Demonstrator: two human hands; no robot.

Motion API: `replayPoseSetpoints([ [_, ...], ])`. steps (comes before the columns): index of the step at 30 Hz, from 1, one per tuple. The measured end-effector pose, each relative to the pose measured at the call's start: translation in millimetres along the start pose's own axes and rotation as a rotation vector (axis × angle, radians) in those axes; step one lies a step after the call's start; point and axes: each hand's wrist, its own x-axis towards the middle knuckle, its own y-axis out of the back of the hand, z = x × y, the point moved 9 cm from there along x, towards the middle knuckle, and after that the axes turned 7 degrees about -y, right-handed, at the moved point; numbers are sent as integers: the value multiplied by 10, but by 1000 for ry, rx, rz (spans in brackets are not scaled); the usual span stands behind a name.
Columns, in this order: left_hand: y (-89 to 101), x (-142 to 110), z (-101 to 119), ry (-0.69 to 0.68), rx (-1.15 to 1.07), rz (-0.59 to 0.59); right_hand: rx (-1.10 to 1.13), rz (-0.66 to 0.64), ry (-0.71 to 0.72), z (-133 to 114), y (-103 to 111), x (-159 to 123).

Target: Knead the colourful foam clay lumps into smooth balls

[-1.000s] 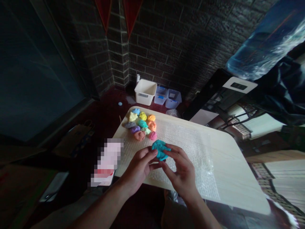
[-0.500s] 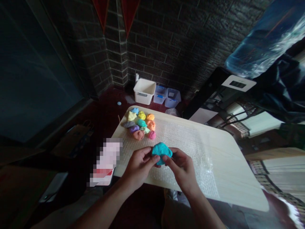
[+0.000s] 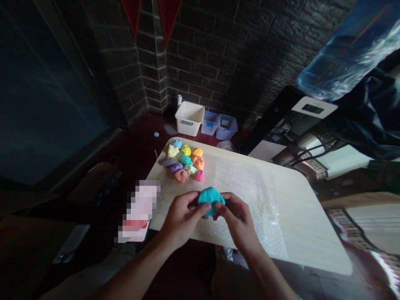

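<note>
A flattened lump of turquoise modelling clay (image 3: 211, 199) is pinched between both hands above the near part of the table. My left hand (image 3: 184, 212) grips its left side, thumb on the near face. My right hand (image 3: 236, 211) holds the right side the same way, with its thumb pressed on the clay. The fingertips behind the lump are mostly hidden. Beyond the hands, at the table's far left corner, lies a cluster of several clay lumps in many colours, among them a pink lump (image 3: 199, 176), a brownish-red lump (image 3: 181, 176) and a teal lump (image 3: 185, 160).
A bubble wrap sheet (image 3: 250, 196) covers the middle of the pale wooden table (image 3: 308, 216). On the floor behind stand a white basket (image 3: 189, 121) and two clear plastic boxes (image 3: 226, 128). A water dispenser (image 3: 278, 121) with a large blue bottle (image 3: 350, 54) stands at the right.
The turquoise clay looks rounder and has shifted slightly left. My right thumb has moved a little over its surface; both hands keep their hold.
</note>
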Motion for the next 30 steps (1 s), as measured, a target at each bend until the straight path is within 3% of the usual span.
replayPoseSetpoints([
  [6, 39, -5, -44, 23, 32, 2, -62, 36, 9, 10, 40, 12],
  [11, 24, 9, -78, 67, -80, 6, -81, 108, 23, 24, 123, 31],
  [18, 17, 3, -52, 104, -66, -3, 110, -6, -61, 141, 88, 58],
  [22, 0, -1, -62, 69, -11, -49, -4, -4, -59, 103, 45, 47],
  [30, 19, -35, -50, 27, 79, -20, -95, 36, -32, 61, 36, 37],
])
